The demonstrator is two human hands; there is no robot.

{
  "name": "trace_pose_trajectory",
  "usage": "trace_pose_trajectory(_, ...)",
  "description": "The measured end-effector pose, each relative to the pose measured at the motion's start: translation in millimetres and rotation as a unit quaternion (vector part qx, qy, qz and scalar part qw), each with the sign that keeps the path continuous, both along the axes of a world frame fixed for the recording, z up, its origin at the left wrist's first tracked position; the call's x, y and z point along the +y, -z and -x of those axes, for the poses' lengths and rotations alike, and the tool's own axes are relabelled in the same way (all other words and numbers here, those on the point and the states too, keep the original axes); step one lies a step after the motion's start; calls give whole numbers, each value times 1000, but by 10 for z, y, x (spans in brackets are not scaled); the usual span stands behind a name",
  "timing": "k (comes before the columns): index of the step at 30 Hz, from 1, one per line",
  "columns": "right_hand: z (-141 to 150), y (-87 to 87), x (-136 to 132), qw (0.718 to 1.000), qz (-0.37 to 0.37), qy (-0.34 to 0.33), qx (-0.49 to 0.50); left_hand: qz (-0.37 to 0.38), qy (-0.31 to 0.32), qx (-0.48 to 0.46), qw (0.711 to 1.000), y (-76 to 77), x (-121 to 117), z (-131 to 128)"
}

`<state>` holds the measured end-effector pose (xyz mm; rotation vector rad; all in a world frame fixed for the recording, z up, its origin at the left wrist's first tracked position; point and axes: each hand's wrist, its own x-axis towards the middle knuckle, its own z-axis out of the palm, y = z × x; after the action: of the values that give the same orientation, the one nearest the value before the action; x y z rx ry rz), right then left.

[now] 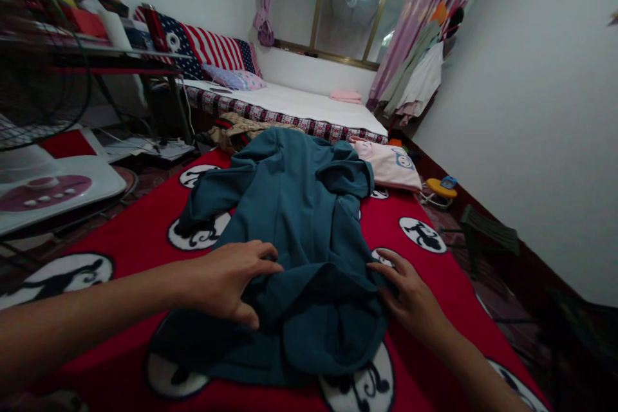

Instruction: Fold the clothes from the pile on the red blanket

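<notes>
The item under inspection, a dark teal long-sleeved garment of smooth, matte cloth (299,206), lies spread lengthwise on a red blanket printed with white discs and black curling figures (140,228), its near end loosely rumpled and partly turned over. The bare left hand (226,277) is over the left part of that near end, thumb well apart from the fingers, with no cloth seen gripped between them. The bare right hand (412,296) is at the right edge, fingers loosely curved and parted; whether the fingertips pinch the cloth cannot be told. Handling, in judgement: soft and limp, of light to moderate weight, draping in broad rounded folds; not fragile, though apt to crease and to slide over itself. It would give little support if lifted at one point, so the soundest hold is two-handed, at the opposite side edges near the hem, with the turned-over fold (333,277) taken by its rim. Markings: no brand, label or lettering can be read on the garment. The pale pink pillow (386,167) beyond its right sleeve bears a blue printed face, and the red, white and blue cushion (217,51) carries stars and stripes; no legible writing was found on either.
</notes>
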<state>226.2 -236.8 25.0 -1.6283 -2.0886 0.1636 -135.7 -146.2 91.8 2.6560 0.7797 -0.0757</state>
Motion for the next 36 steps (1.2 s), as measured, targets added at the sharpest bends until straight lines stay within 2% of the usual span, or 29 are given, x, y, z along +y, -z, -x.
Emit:
trace_pose_trajectory(2,-62,-14,33,999,4,7,32,-9,7,9,1000,3,-74,25)
trace_pose_trajectory(4,-92,-107,30,997,27,14,69,-16,10,14,1000,28,-141,15)
trace_pose_trajectory(9,-230,-561,-261,987,74,106,94,-16,3,9,1000,35,-170,-4)
trace_pose_trajectory(12,-428,-697,-543,973,159,147,78,22,-3,8,1000,-67,-53,66)
trace_pose_trajectory(14,-553,-691,-687,959,242,141,45,52,-19,22,998,-129,82,138)
trace_pose_trajectory(16,-630,-658,-742,951,283,126,-4,30,-71,35,996,-146,243,216)
trace_pose_trajectory(18,-635,-636,-684,958,258,120,-40,-56,-159,34,985,-104,393,289)
trace_pose_trajectory(20,-560,-617,-520,971,201,119,-49,-124,-245,33,961,-11,491,344)
trace_pose_trajectory(22,-423,-567,-288,981,138,128,-46,-120,-294,49,947,112,525,372)
trace_pose_trajectory(24,-272,-464,-38,982,96,153,-54,-91,-299,51,949,228,509,370)
trace_pose_trajectory(26,-160,-339,183,979,84,170,-67,-68,-271,22,960,289,482,350)
trace_pose_trajectory(29,-119,-262,378,984,83,154,-28,-29,-226,-33,973,203,487,357)
trace_pose_trajectory(33,-183,-488,297,986,49,151,51,-5,-233,-62,971,-83,583,597)
trace_pose_trajectory(36,-199,-608,57,985,63,147,67,9,-231,-50,972,-112,632,914)
